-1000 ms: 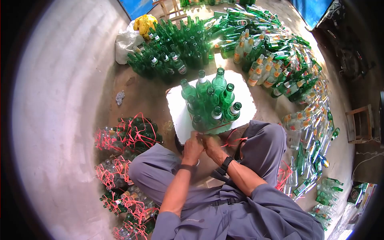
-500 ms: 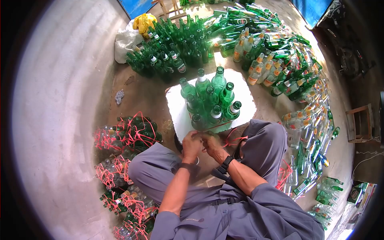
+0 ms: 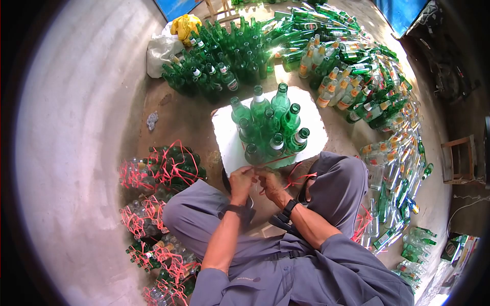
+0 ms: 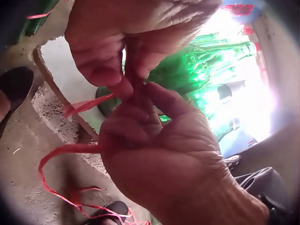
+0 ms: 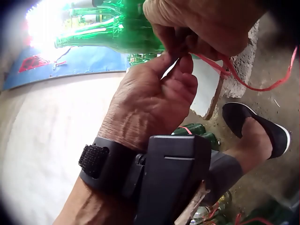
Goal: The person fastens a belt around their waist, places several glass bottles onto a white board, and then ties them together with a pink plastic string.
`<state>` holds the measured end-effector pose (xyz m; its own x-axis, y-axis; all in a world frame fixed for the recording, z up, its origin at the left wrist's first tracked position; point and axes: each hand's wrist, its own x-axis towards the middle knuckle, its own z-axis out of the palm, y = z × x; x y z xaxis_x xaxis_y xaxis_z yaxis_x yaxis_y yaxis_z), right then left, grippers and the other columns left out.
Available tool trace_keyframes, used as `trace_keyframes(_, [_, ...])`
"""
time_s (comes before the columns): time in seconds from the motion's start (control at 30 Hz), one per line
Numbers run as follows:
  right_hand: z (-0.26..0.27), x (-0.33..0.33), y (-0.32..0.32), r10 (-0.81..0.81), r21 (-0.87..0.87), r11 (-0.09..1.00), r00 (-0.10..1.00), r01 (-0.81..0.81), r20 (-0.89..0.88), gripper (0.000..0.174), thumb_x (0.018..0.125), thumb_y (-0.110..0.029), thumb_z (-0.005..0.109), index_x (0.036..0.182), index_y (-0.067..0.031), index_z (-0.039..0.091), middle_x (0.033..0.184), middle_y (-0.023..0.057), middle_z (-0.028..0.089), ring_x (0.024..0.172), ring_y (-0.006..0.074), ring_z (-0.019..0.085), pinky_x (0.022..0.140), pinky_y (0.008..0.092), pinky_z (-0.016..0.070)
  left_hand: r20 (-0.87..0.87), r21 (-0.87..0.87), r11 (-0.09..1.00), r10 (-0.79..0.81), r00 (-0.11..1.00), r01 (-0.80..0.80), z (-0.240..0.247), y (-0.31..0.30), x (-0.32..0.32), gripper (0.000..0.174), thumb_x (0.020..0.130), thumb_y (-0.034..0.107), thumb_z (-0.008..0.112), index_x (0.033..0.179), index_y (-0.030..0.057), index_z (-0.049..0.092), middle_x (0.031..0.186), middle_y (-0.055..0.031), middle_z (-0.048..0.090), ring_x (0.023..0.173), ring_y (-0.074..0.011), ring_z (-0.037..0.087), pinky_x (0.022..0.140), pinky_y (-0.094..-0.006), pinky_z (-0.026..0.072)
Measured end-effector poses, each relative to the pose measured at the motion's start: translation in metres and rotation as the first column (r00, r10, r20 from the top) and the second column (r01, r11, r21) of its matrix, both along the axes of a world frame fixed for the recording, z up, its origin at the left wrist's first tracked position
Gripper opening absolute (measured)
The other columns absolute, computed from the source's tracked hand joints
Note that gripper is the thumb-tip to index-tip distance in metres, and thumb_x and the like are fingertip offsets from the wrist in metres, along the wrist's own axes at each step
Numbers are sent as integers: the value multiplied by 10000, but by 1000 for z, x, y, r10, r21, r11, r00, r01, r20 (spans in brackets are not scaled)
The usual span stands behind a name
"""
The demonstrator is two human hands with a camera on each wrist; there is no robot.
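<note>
2 hands [image 3: 241,178] [image 3: 271,184] pinch red string [image 4: 82,105] in fingers [image 4: 101,70]

Head view high above, facing steeply down, wrist views close in, all sharing red string [image 3: 298,178]

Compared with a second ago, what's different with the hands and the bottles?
The left hand and right hand crept a little closer to the edge of the white block. They kept pinching the red string close together, and nothing was let go. The green bottles stayed upright in their cluster on the block. The tied bundles on the floor did not move.
</note>
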<state>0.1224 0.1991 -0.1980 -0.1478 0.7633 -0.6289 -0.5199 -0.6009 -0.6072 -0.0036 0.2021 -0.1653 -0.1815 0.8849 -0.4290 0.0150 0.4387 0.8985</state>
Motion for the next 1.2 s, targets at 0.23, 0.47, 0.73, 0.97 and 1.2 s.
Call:
trace_keyframes(0.23, [20, 3, 0, 23, -10, 1000, 999, -23, 22, 104, 849, -200, 696, 839, -107, 653, 629, -69, 436, 477, 53, 356, 353, 279, 308, -259, 146, 989, 23, 966, 16, -3, 2, 5, 172, 898, 57, 634, 993, -52, 726, 758, -90, 713, 635, -149, 656, 545, -272, 488])
trace_keyframes(0.47, [27, 0, 0, 26, 2, 1000, 1000, -26, 15, 195, 867, -198, 676, 1005, -66, 717, 583, -75, 427, 443, 44, 329, 347, 277, 286, -469, 287, 957, 92, 879, 53, -12, 1, 6, 139, 889, 41, 615, 971, -35, 697, 819, -136, 706, 721, -207, 658, 660, -333, 503])
trace_keyframes(0.73, [18, -2, -2, 109, 3, 993, 955, -114, 276, 187, 803, -167, 673, 925, -38, 735, 550, -54, 452, 431, 56, 343, 363, 305, 309, -262, 239, 971, 88, 961, -24, -12, 14, 5, 144, 885, 37, 567, 922, -71, 653, 834, -178, 718, 774, -281, 683, 743, -370, 517])
trace_keyframes(0.97, [5, 3, -6, 34, 108, 989, 862, -102, 507, 196, 791, -161, 661, 765, 22, 722, 563, 17, 512, 477, 136, 451, 385, 342, 351, -144, 108, 987, 131, 981, -116, 2, 27, 4, 128, 891, 29, 561, 944, -61, 635, 746, -47, 607, 621, -138, 545, 566, -293, 426])
trace_keyframes(1.2, [-8, 16, -10, 75, 70, 986, 776, -152, 626, 295, 850, -230, 657, 763, 44, 719, 599, 65, 563, 497, 174, 532, 375, 352, 392, 170, -26, 970, 244, 955, -243, -5, 36, 1, 159, 923, 57, 556, 997, -74, 610, 649, -49, 562, 509, -131, 494, 484, -281, 391])
